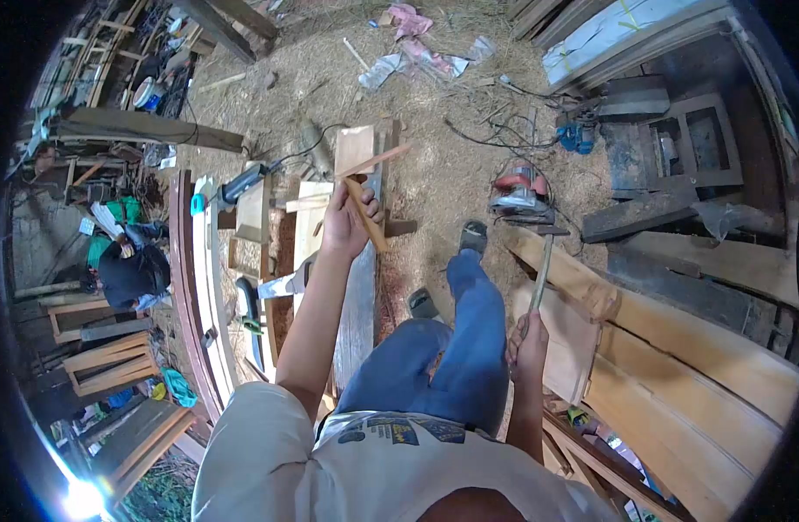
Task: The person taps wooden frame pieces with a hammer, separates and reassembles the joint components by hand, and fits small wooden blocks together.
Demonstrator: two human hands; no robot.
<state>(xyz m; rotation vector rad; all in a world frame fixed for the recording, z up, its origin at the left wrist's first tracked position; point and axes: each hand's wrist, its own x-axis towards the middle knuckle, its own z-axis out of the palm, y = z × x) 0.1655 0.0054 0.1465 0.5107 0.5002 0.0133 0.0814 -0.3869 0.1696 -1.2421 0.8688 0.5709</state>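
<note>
The left hand (347, 224) pinches a wooden strip (363, 213) between thumb and fingers, just left of centre; the right hand (528, 344) — fingers wrapped around its lower end — grips a hammer (543, 272), right of centre.

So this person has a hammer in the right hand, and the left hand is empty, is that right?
Not quite: the left hand isn't empty. The head view shows it holding a piece of wood. The right hand does have the hammer.

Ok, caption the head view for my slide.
Wooden piece in the left hand, hammer in the right hand, above a littered workshop floor.
</note>
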